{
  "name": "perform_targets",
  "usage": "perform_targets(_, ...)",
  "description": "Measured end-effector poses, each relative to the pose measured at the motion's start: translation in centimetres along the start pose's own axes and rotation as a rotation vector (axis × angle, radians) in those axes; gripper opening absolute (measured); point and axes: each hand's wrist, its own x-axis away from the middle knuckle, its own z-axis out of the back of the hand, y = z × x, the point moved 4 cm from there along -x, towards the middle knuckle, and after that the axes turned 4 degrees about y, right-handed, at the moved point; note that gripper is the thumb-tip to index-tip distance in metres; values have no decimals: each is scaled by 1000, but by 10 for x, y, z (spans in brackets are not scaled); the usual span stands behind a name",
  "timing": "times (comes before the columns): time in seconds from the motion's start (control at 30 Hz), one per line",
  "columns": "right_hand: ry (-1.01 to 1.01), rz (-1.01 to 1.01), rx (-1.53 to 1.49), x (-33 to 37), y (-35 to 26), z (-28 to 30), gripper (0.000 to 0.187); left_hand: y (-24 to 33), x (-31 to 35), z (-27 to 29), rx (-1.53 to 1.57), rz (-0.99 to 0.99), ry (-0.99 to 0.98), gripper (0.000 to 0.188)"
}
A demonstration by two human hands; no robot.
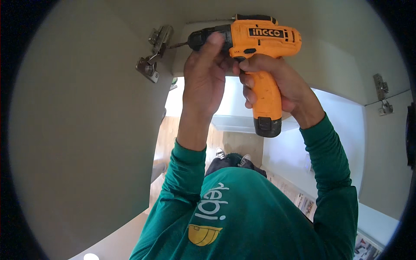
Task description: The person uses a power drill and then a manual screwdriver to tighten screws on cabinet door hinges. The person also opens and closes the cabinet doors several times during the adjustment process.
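An orange and black cordless drill (265,45) lies sideways across my view, its bit (178,44) pointing left. My right hand (277,78) wraps round its grip, with the index finger near the trigger. At the front, my left hand (204,73) has its thumb on the black chuck (203,38); its other fingers are partly hidden and blurred. The bit's tip is close to a metal cabinet hinge (161,40), but I cannot tell whether they touch. The hinge's cup part (147,69) sits on the large cabinet door (86,130) at left.
Behind the drill lies a screwdriver (255,17) with an orange and black handle, its shaft pointing left. Another metal hinge (381,89) joins panels at the far right. Wooden flooring (167,134) and my shoes (220,153) show below, beside a white ledge (236,123).
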Motion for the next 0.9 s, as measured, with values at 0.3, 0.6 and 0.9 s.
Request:
perform_targets(0.3,20,24,-41,0,4,3,24,-16,-8,-8,-71,1,150,28)
perform_targets(0.6,82,37,-66,4,6,-2,24,-22,-3,-6,-188,-15,213,40)
perform_targets(0.9,96,67,-48,8,0,-4,23,-22,-3,-11,-88,14,242,28)
